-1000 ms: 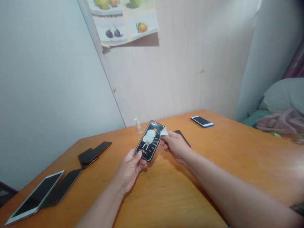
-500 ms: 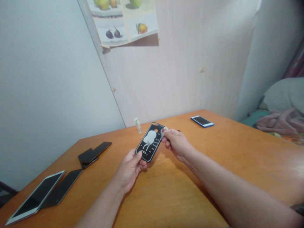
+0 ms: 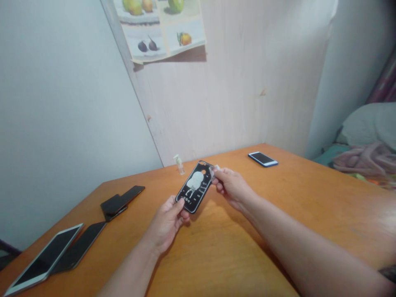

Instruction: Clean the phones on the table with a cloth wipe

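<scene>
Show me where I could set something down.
The widest bare stretch of table lies between the right forearm and the blue-edged phone. A smaller patch lies between left forearm and right, nearer than the black phone case. The left side is crowded: a white-framed device, a dark slab and a dark stack.

The black phone case [image 3: 194,187], partly hidden by the left hand [image 3: 168,218], bears lettering [image 3: 202,188] too small to read; the top edge crops the fruit poster [image 3: 163,29].
</scene>
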`<state>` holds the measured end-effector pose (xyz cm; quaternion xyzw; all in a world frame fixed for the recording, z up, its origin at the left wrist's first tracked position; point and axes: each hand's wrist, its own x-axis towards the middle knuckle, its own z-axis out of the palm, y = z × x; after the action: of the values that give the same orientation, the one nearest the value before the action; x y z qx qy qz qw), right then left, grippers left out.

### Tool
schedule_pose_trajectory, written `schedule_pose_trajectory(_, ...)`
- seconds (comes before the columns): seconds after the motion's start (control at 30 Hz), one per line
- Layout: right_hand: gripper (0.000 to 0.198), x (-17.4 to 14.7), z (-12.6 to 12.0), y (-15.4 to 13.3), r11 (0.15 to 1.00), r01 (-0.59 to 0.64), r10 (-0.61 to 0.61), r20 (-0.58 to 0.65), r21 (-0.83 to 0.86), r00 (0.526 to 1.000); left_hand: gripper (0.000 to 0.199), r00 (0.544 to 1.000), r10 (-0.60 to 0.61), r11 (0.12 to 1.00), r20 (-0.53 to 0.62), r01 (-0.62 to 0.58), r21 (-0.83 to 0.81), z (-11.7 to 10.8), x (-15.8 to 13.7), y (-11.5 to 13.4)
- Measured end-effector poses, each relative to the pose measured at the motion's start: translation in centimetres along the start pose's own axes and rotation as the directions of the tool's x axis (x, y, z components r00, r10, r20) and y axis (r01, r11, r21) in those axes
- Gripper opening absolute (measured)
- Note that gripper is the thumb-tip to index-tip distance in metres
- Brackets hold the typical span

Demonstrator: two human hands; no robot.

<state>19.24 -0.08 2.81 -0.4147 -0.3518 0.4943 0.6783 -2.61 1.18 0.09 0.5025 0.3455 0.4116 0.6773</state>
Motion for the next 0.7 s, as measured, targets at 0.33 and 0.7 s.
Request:
schedule_pose_trajectory(0.33, 0.025, -1.3, 1.5, 2.4, 0.992, -0.081, 0.098, 0.171, -0.100, 0.980, 0.026, 0.999, 0.001, 1.000, -0.035, -0.001, -0.023, -0.1, 0.2, 0.0)
schedule_pose_trajectory(0.7, 0.030, -2.9, 3.2, 4.4, 0.975, -0.082, 0.137, 0.264, -0.207, 0.955, 0.021, 0.998, 0.038, 0.990, -0.059, -0.045, -0.135, 0.4, 0.1, 0.2)
